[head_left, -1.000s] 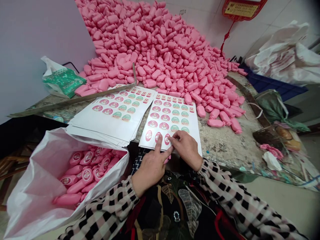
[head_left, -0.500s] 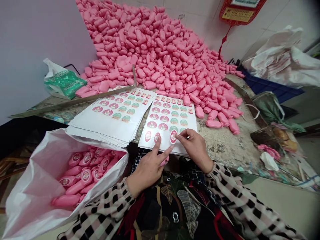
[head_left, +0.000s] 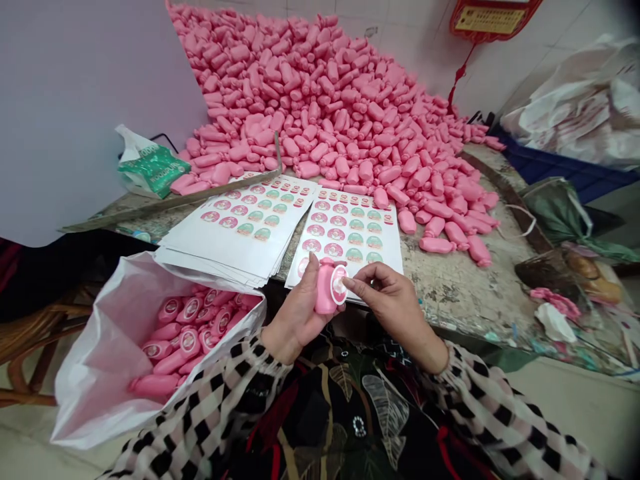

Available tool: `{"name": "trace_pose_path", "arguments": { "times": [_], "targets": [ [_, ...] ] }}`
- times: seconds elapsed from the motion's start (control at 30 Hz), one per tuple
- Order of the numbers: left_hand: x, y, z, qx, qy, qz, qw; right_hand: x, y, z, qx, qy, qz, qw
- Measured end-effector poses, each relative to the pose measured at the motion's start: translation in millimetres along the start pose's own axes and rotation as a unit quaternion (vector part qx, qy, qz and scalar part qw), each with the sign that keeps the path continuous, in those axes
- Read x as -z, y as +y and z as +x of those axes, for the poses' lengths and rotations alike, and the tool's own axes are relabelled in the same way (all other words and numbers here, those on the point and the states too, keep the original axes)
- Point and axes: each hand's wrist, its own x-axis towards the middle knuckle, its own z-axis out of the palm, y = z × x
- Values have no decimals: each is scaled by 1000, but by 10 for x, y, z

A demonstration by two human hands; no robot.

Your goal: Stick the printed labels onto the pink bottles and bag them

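My left hand [head_left: 300, 307] is closed around a small pink plastic bottle [head_left: 325, 291], its neck pointing away from me. Between the thumb and fingertips of my right hand [head_left: 393, 303] is an oval pink-and-white sticker [head_left: 339, 286], held against the bottle's right side; whether it is stuck down I cannot tell. Just beyond both hands lies a sheet of stickers [head_left: 385, 244] with pink and green labels, its near edge partly hidden by my hands. A second stack of sticker sheets [head_left: 220, 252] is on the left.
A big heap of pink bottles [head_left: 320, 93] covers the table's back. At lower left stands a white sack [head_left: 95, 373] holding labelled bottles [head_left: 173, 360]. A bent metal strip [head_left: 170, 205] lies across the left stack. A green-and-white packet [head_left: 155, 170] sits behind it.
My right hand has peeled the oval sticker off the sheet and brought it to the bottle. My left hand has turned from pressing on the sheet to holding the bottle up in view.
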Motion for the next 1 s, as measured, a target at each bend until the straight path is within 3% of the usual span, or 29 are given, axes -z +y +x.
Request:
{"name": "trace_pose_path", "arguments": {
  "times": [0.3, 0.7, 1.0],
  "targets": [
    [-22, -76, 52, 4, -62, 3, 998, -7, 36, -41, 28, 1, -55, 998],
    [-93, -69, 24, 9, -57, 1, 998, -41, 103, -58, 36, 5, -68, 997],
    [-43, -82, -35, -26, -45, 122, 991, -31, 117, -84, 8, -9, -130, 991]
  ]
}}
